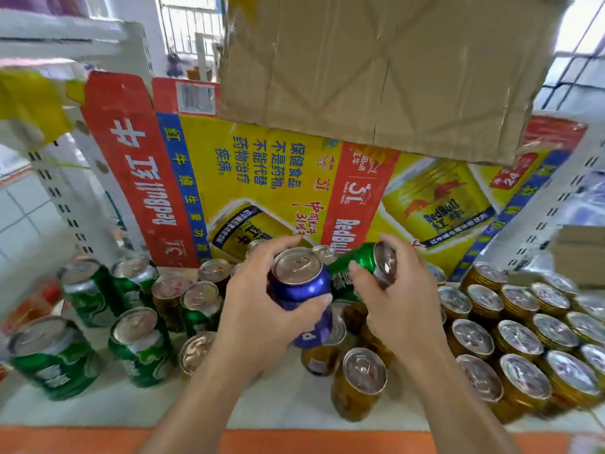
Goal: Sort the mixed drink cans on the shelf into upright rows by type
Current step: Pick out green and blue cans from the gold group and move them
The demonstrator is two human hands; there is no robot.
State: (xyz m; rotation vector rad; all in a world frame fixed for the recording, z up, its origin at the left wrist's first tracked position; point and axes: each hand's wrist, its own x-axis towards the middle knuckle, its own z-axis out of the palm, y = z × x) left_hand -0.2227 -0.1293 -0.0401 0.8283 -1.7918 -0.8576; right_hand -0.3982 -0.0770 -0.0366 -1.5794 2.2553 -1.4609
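Cardboard Red Bull carton (262,178) flattened behind w/ plain brown sheet (393,67) above. Shelf (288,401) holds shiny upright cans: green (144,348) left, gold (523,375) right. Left hand (262,316) fingers wrap blue can (301,290); right hand (393,303) fingers pinch tilted green can (370,257).

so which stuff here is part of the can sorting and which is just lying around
Job: blue can in left hand; green can in right hand; green cans; gold cans.
Lying about: flattened Red Bull carton; brown cardboard.
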